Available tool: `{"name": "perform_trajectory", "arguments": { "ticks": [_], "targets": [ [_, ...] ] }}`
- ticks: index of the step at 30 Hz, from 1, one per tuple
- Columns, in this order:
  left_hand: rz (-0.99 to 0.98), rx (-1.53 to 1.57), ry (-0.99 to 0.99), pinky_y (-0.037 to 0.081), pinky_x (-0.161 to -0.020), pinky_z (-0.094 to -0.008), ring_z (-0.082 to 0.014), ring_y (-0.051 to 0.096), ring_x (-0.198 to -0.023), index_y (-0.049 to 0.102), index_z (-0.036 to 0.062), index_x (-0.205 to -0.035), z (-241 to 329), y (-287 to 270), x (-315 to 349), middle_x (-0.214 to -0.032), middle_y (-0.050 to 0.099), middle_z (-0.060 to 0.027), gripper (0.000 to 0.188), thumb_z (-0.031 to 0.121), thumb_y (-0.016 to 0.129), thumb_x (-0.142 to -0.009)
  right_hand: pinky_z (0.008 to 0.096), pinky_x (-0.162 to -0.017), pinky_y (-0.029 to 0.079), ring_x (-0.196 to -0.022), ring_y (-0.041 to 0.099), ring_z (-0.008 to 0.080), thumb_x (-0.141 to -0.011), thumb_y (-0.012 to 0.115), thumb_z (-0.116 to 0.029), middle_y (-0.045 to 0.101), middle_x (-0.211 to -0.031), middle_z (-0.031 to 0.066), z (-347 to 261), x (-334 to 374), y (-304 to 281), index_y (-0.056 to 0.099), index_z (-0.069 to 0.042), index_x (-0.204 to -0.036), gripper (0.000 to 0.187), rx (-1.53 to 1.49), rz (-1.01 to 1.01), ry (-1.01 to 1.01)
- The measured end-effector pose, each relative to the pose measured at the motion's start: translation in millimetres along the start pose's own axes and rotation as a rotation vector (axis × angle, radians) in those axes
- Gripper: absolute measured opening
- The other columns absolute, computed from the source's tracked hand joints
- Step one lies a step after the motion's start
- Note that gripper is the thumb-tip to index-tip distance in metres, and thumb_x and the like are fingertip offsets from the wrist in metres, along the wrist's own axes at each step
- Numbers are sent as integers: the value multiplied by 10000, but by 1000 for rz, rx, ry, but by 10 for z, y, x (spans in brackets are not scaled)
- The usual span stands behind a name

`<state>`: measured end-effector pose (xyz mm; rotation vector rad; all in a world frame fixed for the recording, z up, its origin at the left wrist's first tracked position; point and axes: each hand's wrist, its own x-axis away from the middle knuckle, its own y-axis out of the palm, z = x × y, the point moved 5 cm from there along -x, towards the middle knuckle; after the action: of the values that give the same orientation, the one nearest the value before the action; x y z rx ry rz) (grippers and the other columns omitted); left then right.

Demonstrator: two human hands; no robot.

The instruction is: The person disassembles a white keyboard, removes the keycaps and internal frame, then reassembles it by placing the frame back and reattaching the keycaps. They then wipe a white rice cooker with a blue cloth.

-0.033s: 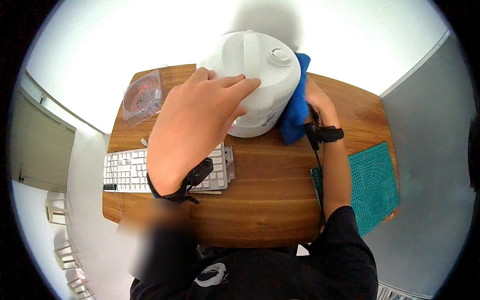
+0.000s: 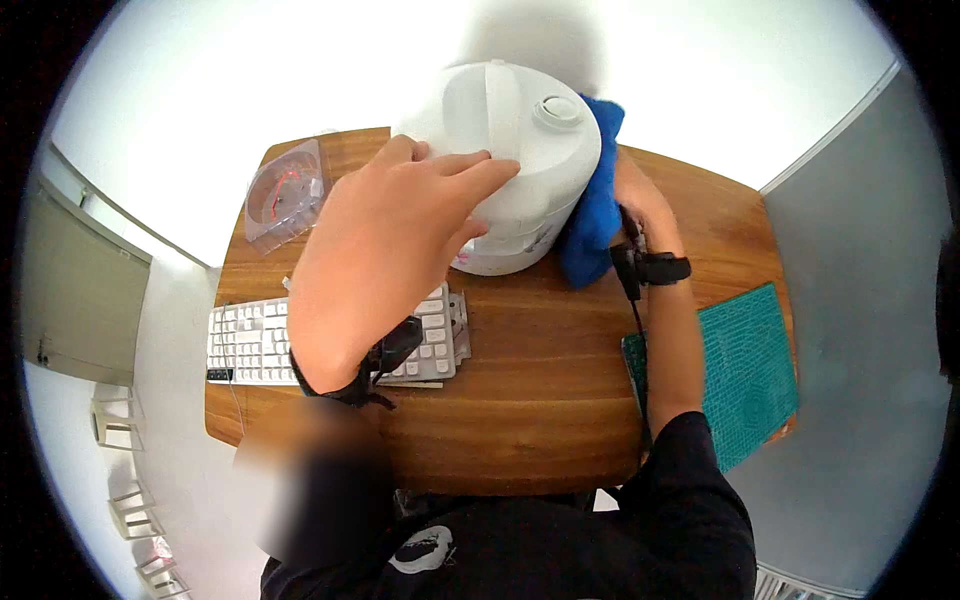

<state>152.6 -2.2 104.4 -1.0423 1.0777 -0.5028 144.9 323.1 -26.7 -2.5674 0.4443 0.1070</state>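
Observation:
A white rice cooker point(image 2: 545, 185) with a rounded lid and a small round vent stands at the far middle of the wooden table. My left hand point(image 2: 405, 210) lies over its lid and front, fingers spread and stretched out, holding nothing. Against the cooker's right side is a blue cloth point(image 2: 597, 205), bunched and hanging down to the table. My right hand point(image 2: 643, 200) presses that cloth from the right; its fingertips are hidden behind the cloth. Each wrist wears a black strap with a small device.
A white keyboard point(image 2: 250, 340) lies at the left, partly under my left forearm. Behind it stands a clear plastic tray point(image 2: 290, 190) with something red inside. A green cutting mat point(image 2: 750, 370) lies at the right, next to a grey partition point(image 2: 860, 250). Behind the cooker rises a white wall.
The blue cloth's upper edge has shifted slightly outward along the cooker's side, and my right hand has moved a little with it. My left hand stays nearly in place on the lid.

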Motion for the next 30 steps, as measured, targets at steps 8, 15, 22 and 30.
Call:
{"name": "perform_trajectory", "arguments": {
  "ticks": [8, 15, 22, 30],
  "targets": [
    [111, 181, 117, 532, -1178, -546, -420, 679, -1337, 731, 147, -1464, -307, 180, -103, -1429, 766, -129, 637, 246, 870, -850, 436, -1178, 517, -1320, 700, 307, -1210, 543, -336, 740, -1436, 197, -971, 375, -220, 532, -59, -1663, 531, -58, 225, -92],
    [97, 9, 64, 603, -846, -511, -435, 763, -988, 767, 62, -1104, -294, 234, -152, -1072, 780, -178, 407, 316, 924, -828, 560, -1189, 498, -1407, 564, 529, -1158, 640, -412, 580, -1502, 302, -1506, 737, 242, 526, -159, -1660, 574, 498, 158, -522],
    [117, -74, -44, 624, -764, -490, -418, 784, -997, 761, 160, -1262, -93, 337, -297, -1145, 811, -85, 500, 376, 927, -842, 497, -1229, 469, -1413, 600, 445, -1195, 592, -344, 637, -1476, 242, -1141, 316, 140, 589, -120, -1602, 464, 313, 264, -568],
    [130, -127, 25, 668, -903, -481, -442, 759, -1249, 696, 219, -1509, -10, 388, -289, -1363, 811, -54, 615, 286, 875, -924, 440, -1226, 473, -1438, 628, 307, -1220, 513, -329, 664, -1555, 235, -74, -175, 43, 594, 16, -1555, 488, -255, 305, -172]
  ]
}}
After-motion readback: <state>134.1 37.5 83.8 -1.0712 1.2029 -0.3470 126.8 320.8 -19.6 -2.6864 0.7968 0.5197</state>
